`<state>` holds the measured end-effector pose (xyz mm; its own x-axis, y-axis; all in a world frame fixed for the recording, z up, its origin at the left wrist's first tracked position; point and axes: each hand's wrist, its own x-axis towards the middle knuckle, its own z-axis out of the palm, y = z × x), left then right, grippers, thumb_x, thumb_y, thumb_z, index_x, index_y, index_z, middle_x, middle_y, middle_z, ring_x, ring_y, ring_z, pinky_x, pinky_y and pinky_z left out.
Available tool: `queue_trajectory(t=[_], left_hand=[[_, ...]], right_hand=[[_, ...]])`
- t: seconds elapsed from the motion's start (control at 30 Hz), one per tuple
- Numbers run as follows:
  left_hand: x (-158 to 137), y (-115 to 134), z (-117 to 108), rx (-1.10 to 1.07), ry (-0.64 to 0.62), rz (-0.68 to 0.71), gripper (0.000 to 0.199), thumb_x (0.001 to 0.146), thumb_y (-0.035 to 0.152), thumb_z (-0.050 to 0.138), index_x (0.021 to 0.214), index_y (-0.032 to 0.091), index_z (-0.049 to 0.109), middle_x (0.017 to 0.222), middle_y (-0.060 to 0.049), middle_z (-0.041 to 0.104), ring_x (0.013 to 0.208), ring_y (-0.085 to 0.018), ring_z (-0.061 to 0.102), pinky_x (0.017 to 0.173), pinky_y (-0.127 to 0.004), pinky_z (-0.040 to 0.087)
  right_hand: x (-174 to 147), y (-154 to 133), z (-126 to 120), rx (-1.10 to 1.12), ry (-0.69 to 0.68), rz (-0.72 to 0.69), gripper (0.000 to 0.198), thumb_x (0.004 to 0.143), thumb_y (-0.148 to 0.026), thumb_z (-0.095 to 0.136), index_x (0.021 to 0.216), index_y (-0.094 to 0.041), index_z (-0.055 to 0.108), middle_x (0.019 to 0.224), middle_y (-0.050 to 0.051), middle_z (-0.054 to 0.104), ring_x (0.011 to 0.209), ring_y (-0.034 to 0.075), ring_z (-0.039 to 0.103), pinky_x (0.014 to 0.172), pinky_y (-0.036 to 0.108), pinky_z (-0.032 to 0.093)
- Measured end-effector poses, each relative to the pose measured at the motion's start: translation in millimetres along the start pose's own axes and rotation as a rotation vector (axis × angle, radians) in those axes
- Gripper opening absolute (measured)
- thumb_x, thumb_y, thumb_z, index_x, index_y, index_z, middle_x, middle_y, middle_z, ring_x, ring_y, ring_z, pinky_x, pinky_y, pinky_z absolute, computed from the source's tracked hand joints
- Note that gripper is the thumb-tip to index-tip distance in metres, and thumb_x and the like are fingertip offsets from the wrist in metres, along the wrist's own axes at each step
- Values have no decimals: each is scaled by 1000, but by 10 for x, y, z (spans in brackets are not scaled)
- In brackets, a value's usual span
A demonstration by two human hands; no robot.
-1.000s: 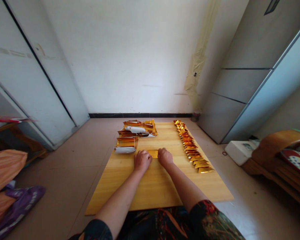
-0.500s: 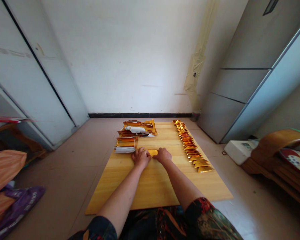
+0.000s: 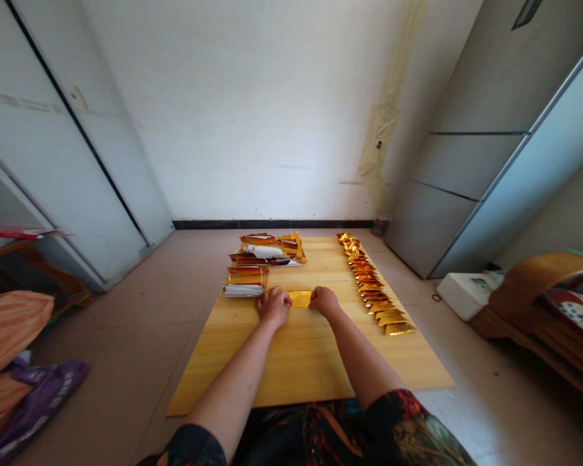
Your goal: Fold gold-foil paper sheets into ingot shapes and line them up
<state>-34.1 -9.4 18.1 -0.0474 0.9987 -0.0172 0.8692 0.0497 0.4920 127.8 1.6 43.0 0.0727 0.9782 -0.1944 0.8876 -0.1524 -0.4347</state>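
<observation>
At the centre of the frame, a gold foil sheet (image 3: 300,298) is pressed flat on the wooden board (image 3: 306,362) between the left hand (image 3: 274,305) and right hand (image 3: 323,301), fingers curled down on its ends. A slip could crease it crookedly. Beyond, foil stacks (image 3: 252,265) and a row of folded pieces (image 3: 374,288) lie. More foil is exposed than half a second ago.

Wooden board (image 3: 311,362) lies flat on the tiled floor (image 3: 140,323). On it: gold foil sheet (image 3: 301,298) between left hand (image 3: 273,305) and right hand (image 3: 323,301); foil paper stacks (image 3: 257,262) just beyond the left hand; row of folded gold pieces (image 3: 374,291) right of the right hand.
</observation>
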Motion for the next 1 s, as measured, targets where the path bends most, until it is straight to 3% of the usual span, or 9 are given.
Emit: queue_trajectory(t=[0.27,0.47,0.8,1.0], left_hand=[[5,-30,24,-7,12,12,23,76,13,50,82,30,64,134,6,49,128,-19,35,104,-45,23],[-22,-54,54,21,36,67,43,74,8,47,101,38,62,133,7,50,127,-19,37,104,-45,24],[-115,-32,11,-28,138,85,24,73,12,53,73,29,70,124,3,59,122,-21,44,102,-44,27],[-147,-23,5,-28,169,112,22,72,13,55,70,28,71,123,1,61,121,-22,46,102,-43,28]], right_hand=[[24,140,-12,46,32,10,25,63,-5,60,82,-18,70,80,2,70,72,13,62,59,17,38],[6,211,13,60,60,-35,25,66,-11,62,87,-20,70,89,3,67,74,13,60,60,18,38],[-141,215,10,63,128,-126,19,73,-12,55,77,-20,71,89,3,64,75,13,59,62,18,38],[-268,242,74,-37,181,-231,21,78,-13,51,81,-22,70,93,4,62,74,11,58,63,19,37]])
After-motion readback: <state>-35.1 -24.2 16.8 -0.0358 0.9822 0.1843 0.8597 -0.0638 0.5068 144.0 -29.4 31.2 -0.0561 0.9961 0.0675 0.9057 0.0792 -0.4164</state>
